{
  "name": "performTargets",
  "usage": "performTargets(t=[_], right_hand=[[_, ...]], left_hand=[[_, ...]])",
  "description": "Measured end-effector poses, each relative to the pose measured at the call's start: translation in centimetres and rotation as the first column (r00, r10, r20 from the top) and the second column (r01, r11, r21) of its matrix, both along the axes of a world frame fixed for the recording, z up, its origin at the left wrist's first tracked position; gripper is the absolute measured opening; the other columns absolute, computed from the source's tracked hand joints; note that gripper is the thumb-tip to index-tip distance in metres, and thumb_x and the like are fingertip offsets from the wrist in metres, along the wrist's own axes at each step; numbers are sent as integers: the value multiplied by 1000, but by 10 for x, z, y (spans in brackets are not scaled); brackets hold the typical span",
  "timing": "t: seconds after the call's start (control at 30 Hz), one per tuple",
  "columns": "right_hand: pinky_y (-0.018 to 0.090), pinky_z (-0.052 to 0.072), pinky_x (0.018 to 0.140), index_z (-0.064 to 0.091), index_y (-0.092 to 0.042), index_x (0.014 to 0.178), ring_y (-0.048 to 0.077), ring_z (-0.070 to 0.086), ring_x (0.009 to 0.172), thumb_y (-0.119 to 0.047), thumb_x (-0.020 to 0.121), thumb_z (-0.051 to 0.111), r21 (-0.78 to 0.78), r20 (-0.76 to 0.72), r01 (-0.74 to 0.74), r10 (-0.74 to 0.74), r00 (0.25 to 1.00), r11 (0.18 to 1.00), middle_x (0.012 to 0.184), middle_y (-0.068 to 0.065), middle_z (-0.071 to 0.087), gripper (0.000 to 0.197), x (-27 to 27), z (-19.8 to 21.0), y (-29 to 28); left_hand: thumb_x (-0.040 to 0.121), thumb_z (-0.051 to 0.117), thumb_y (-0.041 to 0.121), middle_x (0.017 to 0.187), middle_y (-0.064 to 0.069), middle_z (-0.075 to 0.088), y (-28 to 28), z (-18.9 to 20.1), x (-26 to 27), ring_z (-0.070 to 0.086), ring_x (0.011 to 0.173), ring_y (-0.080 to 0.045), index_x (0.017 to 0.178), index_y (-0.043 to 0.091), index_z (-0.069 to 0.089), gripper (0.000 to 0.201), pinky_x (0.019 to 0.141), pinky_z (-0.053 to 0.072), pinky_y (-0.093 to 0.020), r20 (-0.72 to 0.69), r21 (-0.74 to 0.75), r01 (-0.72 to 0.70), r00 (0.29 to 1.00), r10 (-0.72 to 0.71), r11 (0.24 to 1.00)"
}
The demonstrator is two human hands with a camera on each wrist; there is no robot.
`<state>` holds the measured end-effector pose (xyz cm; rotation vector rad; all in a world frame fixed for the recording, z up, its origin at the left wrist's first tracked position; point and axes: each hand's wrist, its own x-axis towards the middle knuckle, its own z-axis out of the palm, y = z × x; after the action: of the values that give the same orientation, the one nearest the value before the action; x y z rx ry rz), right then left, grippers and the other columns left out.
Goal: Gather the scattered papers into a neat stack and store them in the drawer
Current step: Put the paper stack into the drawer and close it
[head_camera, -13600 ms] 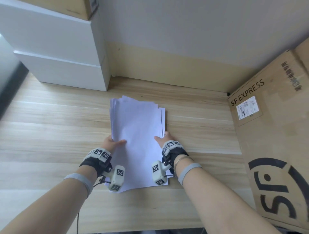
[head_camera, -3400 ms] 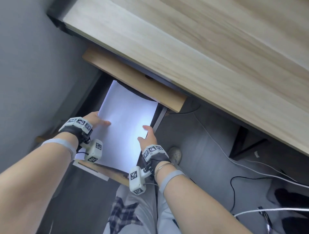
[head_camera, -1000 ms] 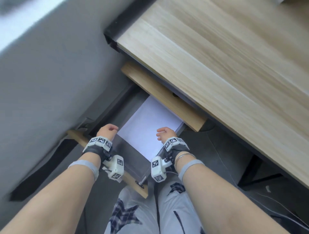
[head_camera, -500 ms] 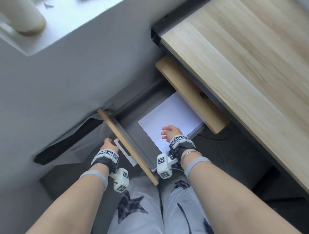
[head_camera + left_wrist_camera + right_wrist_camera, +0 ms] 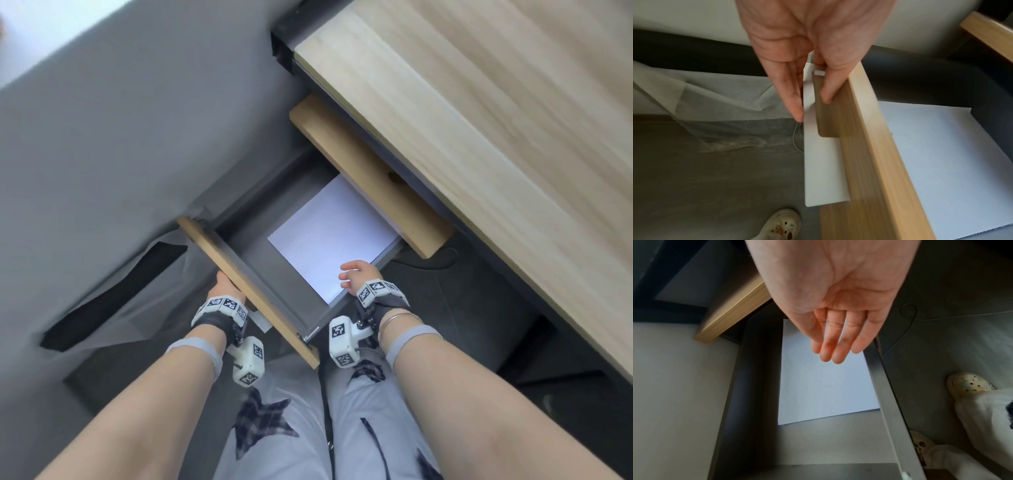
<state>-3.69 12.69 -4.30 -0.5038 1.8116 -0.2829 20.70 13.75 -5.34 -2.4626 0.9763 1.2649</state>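
**Head view: paper stack lying in the open drawer**

Head view shows the paper stack (image 5: pixel 334 236) flat on the floor of the open drawer (image 5: pixel 246 240), under the edge of the wooden desk (image 5: pixel 479 102). The stack's long axis runs from about 5 o'clock near the person to about 1 o'clock, where its far end passes out of sight under a wooden panel (image 5: pixel 366 171) below the desk. It sits toward the drawer's right side wall, with bare grey floor on its left.

The left hand (image 5: pixel 224 284) is at the drawer's wooden front (image 5: pixel 246 291), at about 7 o'clock from the stack. In the left wrist view its fingers (image 5: pixel 791 91) lie on the outer face of a white handle plate (image 5: pixel 824 162) and the thumb sits behind it, so the hand pinches the handle.

The right hand (image 5: pixel 358 274) is over the near right corner of the stack, at about 5 o'clock. The right wrist view shows its fingers (image 5: pixel 834 344) straight and together, released and holding nothing, above the paper; whether they touch it I cannot tell.
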Motion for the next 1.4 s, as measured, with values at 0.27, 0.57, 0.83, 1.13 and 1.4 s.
performTargets(t=[0.27, 0.57, 0.83, 1.13, 1.4], right_hand=[[15, 42, 45, 63, -11, 103, 8, 55, 56, -1, 90, 44, -19, -53, 139, -140, 989, 990, 71, -2, 60, 26, -57, 1, 8], [11, 41, 40, 61, -5, 114, 9, 55, 58, 0, 93, 40, 26, -74, 232, -230, 970, 972, 71, -3, 59, 30, -112, -8, 23], [9, 39, 34, 58, -1, 118, 9, 56, 49, 2, 94, 40, 28, -6, 337, -337, 941, 941, 70, 0, 56, 30, -138, -13, 20], [9, 39, 32, 56, -10, 85, -2, 55, 29, 4, 94, 44, 45, 100, 400, -403, 910, 915, 62, 4, 61, 21, -165, -21, 18], [15, 37, 48, 51, -23, 70, 8, 51, 59, 4, 89, 51, 63, 57, 322, -325, 944, 945, 71, -2, 56, 33, -175, -27, 17]], left_hand=[[89, 42, 21, 115, -23, 60, -32, 4, -39, 59, 103, -40, 134, 11, 28, 48, 88, 46, -45, -17, -30, 62, 998, -62, 998], [88, 43, 14, 86, -19, 56, -76, 0, -97, 59, 88, -39, 128, 6, 24, 45, 71, 43, -41, 6, -138, 59, 998, -58, 989], [84, 48, 12, 88, -21, 57, -116, 0, -144, 62, 82, -39, 123, 9, 25, 45, 73, 49, -43, -46, -182, 80, 995, -90, 980], [84, 55, 10, 99, -20, 54, -146, 0, -182, 64, 82, -38, 128, 15, 25, 53, 84, 55, -51, -161, -252, 32, 984, -74, 967], [86, 59, 7, 135, -9, 47, -162, -8, -203, 61, 91, -34, 132, 17, 27, 57, 90, 53, -50, -296, -324, -114, 955, 14, 939]])
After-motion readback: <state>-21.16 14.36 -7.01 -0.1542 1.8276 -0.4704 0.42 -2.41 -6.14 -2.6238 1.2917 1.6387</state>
